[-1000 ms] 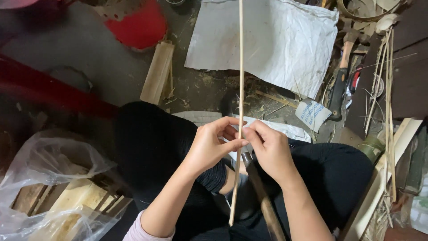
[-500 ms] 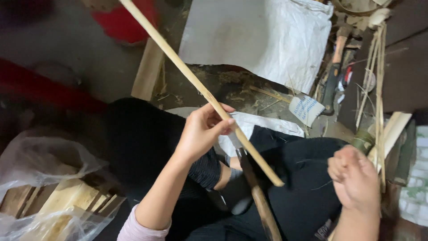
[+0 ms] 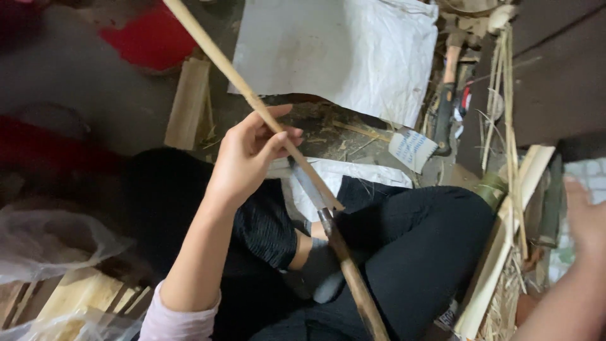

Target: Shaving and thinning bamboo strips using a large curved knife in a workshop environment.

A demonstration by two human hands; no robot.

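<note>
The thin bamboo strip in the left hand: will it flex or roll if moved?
The bamboo strip looks long and slender, so it probably bends and feels light. The left hand pinches it near its lower end, so the far end may sway. It appears flat, so rolling seems unlikely.

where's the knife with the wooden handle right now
In the head view the knife lies centre-low across the lap, blade pointing up-left under the bamboo strip that the left hand holds; the right hand is off at the right edge.

Dim, dusty concrete floor (image 3: 76,82), littered with shavings. A white woven sack (image 3: 353,50) lies spread flat at top centre. A red object (image 3: 148,38) sits at upper left, a wood offcut (image 3: 188,101) just beside it. Clear plastic bag (image 3: 50,246) over pale wood pieces at lower left. Light is low and uneven.
</note>
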